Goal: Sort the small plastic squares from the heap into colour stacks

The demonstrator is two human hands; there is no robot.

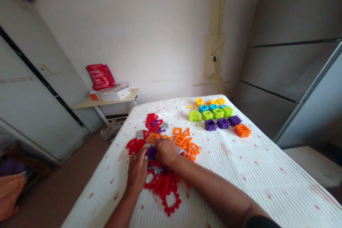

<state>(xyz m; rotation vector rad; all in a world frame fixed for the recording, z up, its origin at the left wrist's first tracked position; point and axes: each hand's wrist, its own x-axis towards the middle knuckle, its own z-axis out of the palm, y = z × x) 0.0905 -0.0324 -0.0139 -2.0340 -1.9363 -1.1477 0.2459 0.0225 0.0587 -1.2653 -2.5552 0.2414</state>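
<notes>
A heap of flat interlocking plastic tiles lies on a white bedcover [240, 164]: red tiles [164, 185], orange tiles [187, 144] and a few grey ones. My left hand [137, 171] and my right hand [165, 151] meet over the heap, both with fingers curled around a purple piece [151, 152] between them. Farther back stand rows of finished cubes: yellow cubes [211, 102], blue cubes [208, 107], green cubes [211, 114], purple cubes [222, 123] and one orange cube [242, 130].
A small side table [107, 101] by the wall carries a red bag [100, 76] and a white box. A grey cabinet [32, 89] stands left, another grey cabinet [294, 78] right. An orange bag [9, 192] lies on the floor at left.
</notes>
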